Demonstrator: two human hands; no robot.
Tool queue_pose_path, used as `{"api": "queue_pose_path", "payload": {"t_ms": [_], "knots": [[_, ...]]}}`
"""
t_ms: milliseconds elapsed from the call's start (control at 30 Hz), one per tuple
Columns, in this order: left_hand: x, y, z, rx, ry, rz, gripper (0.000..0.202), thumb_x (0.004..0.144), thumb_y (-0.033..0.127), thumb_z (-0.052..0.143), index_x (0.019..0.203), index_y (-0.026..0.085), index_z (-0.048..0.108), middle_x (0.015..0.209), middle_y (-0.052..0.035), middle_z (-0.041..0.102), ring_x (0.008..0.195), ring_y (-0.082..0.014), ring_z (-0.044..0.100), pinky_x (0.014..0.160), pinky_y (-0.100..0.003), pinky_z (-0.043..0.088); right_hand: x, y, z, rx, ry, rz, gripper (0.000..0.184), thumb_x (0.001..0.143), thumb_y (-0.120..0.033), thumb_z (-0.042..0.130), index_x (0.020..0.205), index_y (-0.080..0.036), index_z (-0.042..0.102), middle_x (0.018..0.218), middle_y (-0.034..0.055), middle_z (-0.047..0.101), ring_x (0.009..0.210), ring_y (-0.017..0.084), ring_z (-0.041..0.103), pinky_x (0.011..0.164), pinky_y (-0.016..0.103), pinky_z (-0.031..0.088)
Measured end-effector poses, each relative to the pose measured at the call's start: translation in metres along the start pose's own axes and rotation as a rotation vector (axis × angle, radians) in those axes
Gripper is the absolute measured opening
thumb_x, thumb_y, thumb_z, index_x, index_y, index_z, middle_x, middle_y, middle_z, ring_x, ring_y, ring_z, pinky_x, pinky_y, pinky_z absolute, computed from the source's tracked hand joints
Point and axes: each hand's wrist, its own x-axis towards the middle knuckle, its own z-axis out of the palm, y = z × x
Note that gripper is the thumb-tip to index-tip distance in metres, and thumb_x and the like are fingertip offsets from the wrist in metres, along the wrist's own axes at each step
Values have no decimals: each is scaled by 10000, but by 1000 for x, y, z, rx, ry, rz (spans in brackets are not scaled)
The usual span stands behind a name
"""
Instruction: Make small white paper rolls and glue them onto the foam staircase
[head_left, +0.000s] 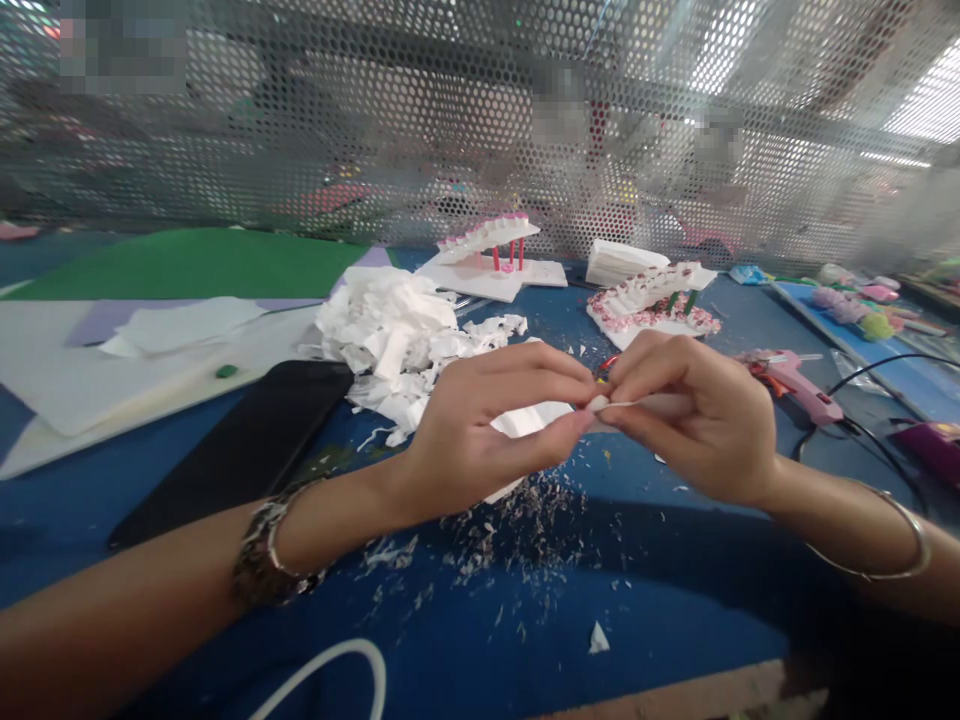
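Observation:
My left hand (487,425) and my right hand (694,415) meet above the blue table (525,610), fingertips pinched together on a small white foam piece (600,403). A larger white foam piece (525,422) shows behind my left palm; whether the hand holds it I cannot tell. Foam crumbs (525,520) lie scattered under the hands. A metal bracelet sits on my left wrist and a thin bangle on my right.
A heap of white foam scraps (397,340) lies left of centre beside a black flat object (240,450). Two small white foam stair models (491,255) (652,300) stand farther back. A pink glue gun (795,385) with black cable lies right. Perforated metal screen behind.

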Motion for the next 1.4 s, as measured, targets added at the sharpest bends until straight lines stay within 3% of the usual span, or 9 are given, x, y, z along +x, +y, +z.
{"api": "queue_pose_path", "payload": {"t_ms": [233,467,667,967,1133,1400], "knots": [[4,1,-8,17,-82,54,99,759,180,608,810,243,665,854,-8,680,755,-129,613,694,-235,487,0,-2,-1,72,-60,27,126,732,-124,627,750,-165,510,684,-16,569,629,83,544,579,230,445],[8,4,-5,-131,-57,-131,65,763,196,598,747,218,657,733,5,662,667,-119,591,619,-226,486,3,-3,-8,89,-87,31,229,721,-103,633,877,-194,491,770,-29,555,658,73,538,591,216,468],[7,4,-2,-192,-10,-250,90,756,177,579,705,209,646,690,12,642,624,-101,557,553,-189,476,9,-8,-20,-225,-256,-197,245,767,-88,582,974,-213,546,881,-5,579,805,90,559,706,231,489],[7,0,-1,-254,-62,-348,78,751,199,584,702,191,644,705,3,641,622,-90,565,561,-164,487,4,-8,-26,-536,-236,-305,185,817,-178,553,1000,-206,571,916,4,626,809,109,577,743,265,468],[5,-1,1,-269,-107,-356,82,756,219,586,713,181,644,716,-4,633,623,-87,566,533,-146,480,7,-6,-26,-513,-216,-356,114,789,-143,583,899,-173,586,821,20,626,765,121,567,697,276,470],[3,2,1,-134,-53,-196,99,785,157,557,775,160,655,748,-9,629,664,-77,575,513,-119,465,8,-6,-14,-317,-132,-120,61,756,-108,600,743,-141,550,711,18,599,677,85,552,634,222,460]]}}
